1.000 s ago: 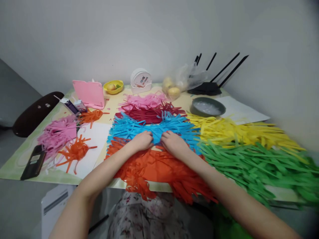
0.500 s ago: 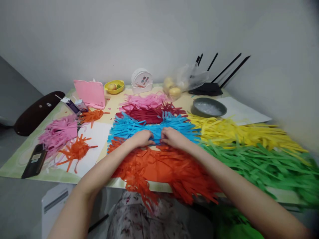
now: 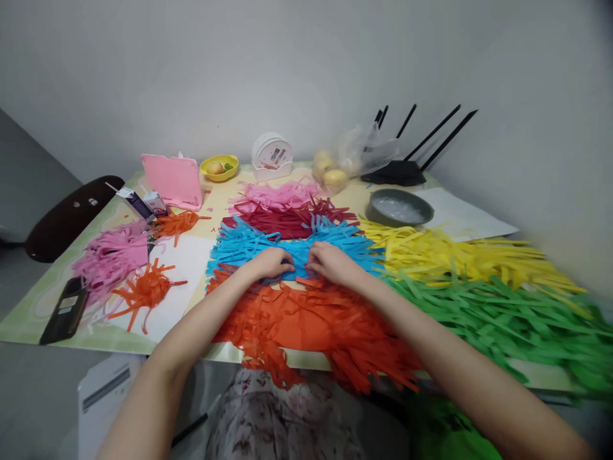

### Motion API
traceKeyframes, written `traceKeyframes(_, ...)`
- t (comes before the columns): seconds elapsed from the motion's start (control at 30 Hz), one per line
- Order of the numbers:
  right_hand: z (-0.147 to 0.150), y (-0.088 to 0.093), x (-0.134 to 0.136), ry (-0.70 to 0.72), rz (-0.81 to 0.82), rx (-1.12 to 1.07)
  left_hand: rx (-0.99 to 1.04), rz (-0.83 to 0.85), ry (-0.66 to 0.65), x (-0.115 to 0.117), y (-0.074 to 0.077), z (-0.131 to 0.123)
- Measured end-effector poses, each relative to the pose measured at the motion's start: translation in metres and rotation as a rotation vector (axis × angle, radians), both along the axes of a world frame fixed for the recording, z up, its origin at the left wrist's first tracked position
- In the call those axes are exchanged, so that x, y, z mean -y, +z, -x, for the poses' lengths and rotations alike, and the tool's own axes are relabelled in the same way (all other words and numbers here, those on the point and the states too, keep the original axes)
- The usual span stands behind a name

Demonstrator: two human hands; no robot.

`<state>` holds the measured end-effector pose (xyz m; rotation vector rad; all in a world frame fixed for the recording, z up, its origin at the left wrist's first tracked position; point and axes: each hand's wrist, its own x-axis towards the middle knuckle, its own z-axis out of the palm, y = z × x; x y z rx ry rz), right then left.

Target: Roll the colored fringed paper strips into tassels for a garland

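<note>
Blue fringed tissue paper (image 3: pixel 249 246) lies across the middle of the table, its strips spreading to both sides. My left hand (image 3: pixel 272 262) rests on its near edge with curled fingers pinching the paper. Opposite, a short gap away, my right hand (image 3: pixel 330 262) has its fingers pressed together on the same blue paper. Closer to me, orange fringed paper (image 3: pixel 297 316) is spread out, some strips hanging over the table's front edge. Dark red fringed paper (image 3: pixel 268 222) and pink fringed paper (image 3: pixel 278 195) lie beyond the blue.
Yellow (image 3: pixel 431 252) and green fringes (image 3: pixel 498 319) cover the right side. A dark bowl (image 3: pixel 400 207), a router (image 3: pixel 395 172) and bagged yellow fruit (image 3: pixel 334 179) stand behind. Orange tassels (image 3: pixel 146 287), a pink fringe (image 3: pixel 115 255), a phone (image 3: pixel 64 312) and a pink tablet case (image 3: pixel 173 181) are left.
My hands stay at the blue paper's near edge with only slight finger shifts. The right hand has moved slightly left. The hanging orange strips sit a little higher.
</note>
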<state>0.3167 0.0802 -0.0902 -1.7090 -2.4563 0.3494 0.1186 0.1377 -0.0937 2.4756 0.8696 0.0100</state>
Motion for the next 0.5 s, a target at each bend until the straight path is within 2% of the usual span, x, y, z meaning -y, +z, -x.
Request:
traceKeyframes(0.27,0.004,0.007,0.007,0.029,-0.01,0.095,-0.005,-0.026,0.074,0.003,0.001,0.0)
traceKeyframes(0.5,0.01,0.012,0.005,0.028,-0.072,0.155,0.006,-0.033,0.065,0.003,0.004,-0.001)
